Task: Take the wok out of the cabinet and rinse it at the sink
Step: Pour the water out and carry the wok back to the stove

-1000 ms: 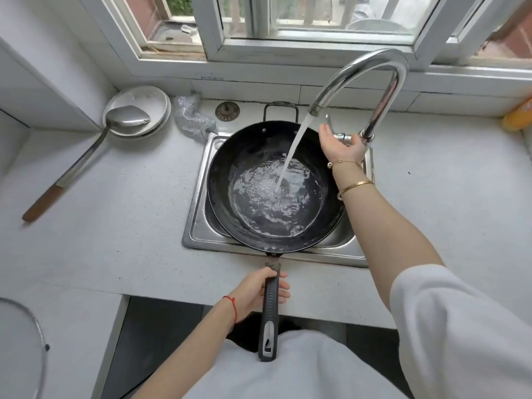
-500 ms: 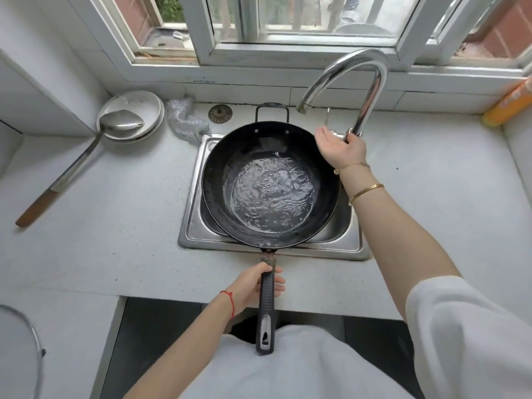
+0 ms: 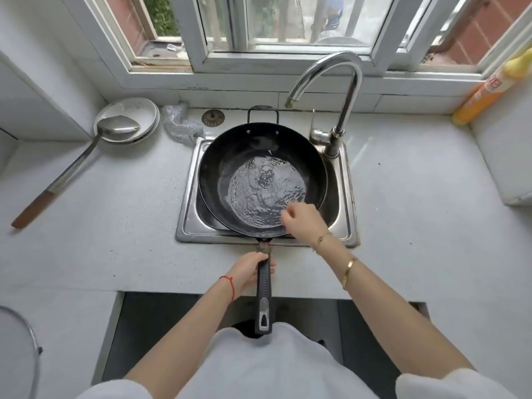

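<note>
The black wok (image 3: 247, 156) sits in the steel sink (image 3: 187, 220), with rippling water pooled in its bottom. Its long black handle (image 3: 264, 295) points toward me over the counter edge. My left hand (image 3: 250, 269) grips the handle near the wok. Over the wok's near right rim hovers my right hand (image 3: 305, 221), fingers loosely curled and holding nothing I can see. The curved faucet (image 3: 345, 82) stands at the sink's back right, and no water runs from it.
A metal ladle (image 3: 115, 129) rests on stacked white plates (image 3: 138, 109) at the back left, with a wire scrubber (image 3: 178, 122) and a drain plug (image 3: 212, 117) beside them. An orange bottle (image 3: 486, 90) leans at the far right. A glass lid (image 3: 17, 341) shows at lower left.
The water stream has stopped. My right hand left the faucet lever and came down to the wok's near right rim. My left hand still holds the handle.
</note>
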A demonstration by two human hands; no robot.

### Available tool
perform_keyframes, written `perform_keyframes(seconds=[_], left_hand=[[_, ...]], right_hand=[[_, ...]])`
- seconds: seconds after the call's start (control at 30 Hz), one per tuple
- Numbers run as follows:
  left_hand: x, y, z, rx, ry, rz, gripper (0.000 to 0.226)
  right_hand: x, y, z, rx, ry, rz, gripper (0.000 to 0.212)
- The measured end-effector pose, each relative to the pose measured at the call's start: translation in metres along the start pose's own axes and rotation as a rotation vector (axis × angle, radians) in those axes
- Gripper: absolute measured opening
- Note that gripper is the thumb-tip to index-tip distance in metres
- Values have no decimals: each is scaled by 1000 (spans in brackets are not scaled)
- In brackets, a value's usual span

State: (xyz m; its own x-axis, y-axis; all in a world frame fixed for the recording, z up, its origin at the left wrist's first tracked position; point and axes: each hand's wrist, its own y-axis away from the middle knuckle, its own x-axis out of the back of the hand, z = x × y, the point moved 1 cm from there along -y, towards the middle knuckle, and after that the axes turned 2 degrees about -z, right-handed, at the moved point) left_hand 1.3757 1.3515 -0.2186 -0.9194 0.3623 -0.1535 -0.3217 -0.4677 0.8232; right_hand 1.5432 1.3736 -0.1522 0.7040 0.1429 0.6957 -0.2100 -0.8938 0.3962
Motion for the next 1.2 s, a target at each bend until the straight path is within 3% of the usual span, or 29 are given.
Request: perform_keyframes(seconds=[0.13,0.23,0.33,0.4,0.6,0.87,1.2], left_hand=[[-1,1,0,-27,9,-6,21],[-1,3,-2,-43,8,-15,23],[-2,4,-3,-45,-19,-24,16],[-2,2,-3,-46,16,-60,13],[1,3,-4,-21,-12,-131,25],[-3,4,0,-82,21,-134,15],[-15,11,-1,-123,89,-168,22]], right_hand=[[-27,30,7,-2,190,-23,27],[-48,46,18,-67,195,-151,34],[-74,64,20,-235,-101,-427,23],[-94,73,20,-317,-318,-512,21],[-133,79,10,-482,-922,-253,15],[-156,81,8,-476,-778,87,30],[-151,89,12,-400,-688,191,21]])
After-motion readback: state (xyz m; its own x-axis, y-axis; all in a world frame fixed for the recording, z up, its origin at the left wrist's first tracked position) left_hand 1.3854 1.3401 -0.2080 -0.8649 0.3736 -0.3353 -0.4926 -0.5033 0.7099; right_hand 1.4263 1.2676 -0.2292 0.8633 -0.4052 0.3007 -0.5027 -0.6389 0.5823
